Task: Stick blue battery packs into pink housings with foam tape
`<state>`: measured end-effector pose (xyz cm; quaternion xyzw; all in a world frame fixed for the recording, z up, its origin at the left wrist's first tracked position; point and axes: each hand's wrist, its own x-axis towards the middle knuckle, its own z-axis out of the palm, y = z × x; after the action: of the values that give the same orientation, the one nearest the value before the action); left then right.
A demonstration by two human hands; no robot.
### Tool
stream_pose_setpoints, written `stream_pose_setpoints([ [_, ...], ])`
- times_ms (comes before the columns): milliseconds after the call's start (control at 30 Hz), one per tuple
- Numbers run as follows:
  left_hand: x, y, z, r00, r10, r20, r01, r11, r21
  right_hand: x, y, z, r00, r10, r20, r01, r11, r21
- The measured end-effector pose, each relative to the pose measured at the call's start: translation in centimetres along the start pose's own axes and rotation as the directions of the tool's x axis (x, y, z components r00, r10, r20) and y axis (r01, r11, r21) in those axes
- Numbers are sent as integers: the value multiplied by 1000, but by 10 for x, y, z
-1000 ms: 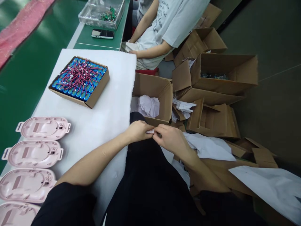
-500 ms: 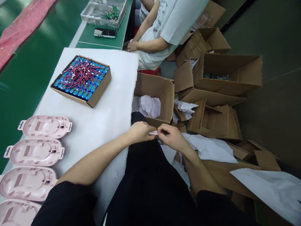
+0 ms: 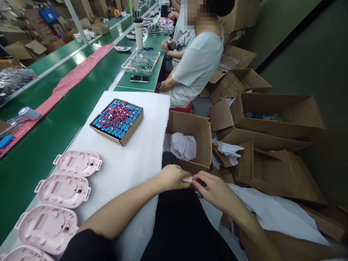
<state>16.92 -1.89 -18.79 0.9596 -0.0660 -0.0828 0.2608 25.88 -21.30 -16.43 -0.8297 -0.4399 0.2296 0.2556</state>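
Above my lap, my left hand (image 3: pixel 172 177) is closed on a small white piece with faint reddish marks (image 3: pixel 187 179), perhaps a label sheet; its kind is too small to make out. The thumb and forefinger of my right hand (image 3: pixel 213 188) pinch at its right end. To the left on the white foam sheet (image 3: pixel 127 174) lie several pale pink oval plastic shells (image 3: pixel 78 164) in a row, inner side up. Beyond them, a shallow cardboard box (image 3: pixel 133 132) holds blue cylindrical cells with red and black wires (image 3: pixel 118 116).
Open cardboard boxes (image 3: pixel 277 108) crowd the right side, with crumpled white paper (image 3: pixel 183 145) in the nearest. A person in a light shirt (image 3: pixel 199 69) sits ahead beside the green bench. On it are a phone (image 3: pixel 140 78) and a clear tray (image 3: pixel 127 65) of green boards.
My view has tilted up, so more of the bench and the seated people shows. Both hands stay together at the white piece, with the right fingers slightly more extended.
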Motion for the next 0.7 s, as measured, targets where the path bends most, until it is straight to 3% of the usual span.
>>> stream_pose_setpoints([
  [200, -1, 2, -1, 1000, -6, 17, 6, 1000, 6, 4, -3, 8, 997, 41, -65, -46, 996, -75],
  [367, 0, 0, 3, 1000, -22, 16, 22, 1000, 20, 14, 11, 16, 984, 116, -133, -107, 992, 66],
  [633, 0, -1, -3, 998, -60, 34, 59, 997, 42, 17, 104, 36, 911, 367, -186, -334, 924, 187],
  [700, 0, -1, -2, 998, -59, 34, 58, 998, 33, 9, 124, 51, 922, 339, -185, -316, 938, 144],
])
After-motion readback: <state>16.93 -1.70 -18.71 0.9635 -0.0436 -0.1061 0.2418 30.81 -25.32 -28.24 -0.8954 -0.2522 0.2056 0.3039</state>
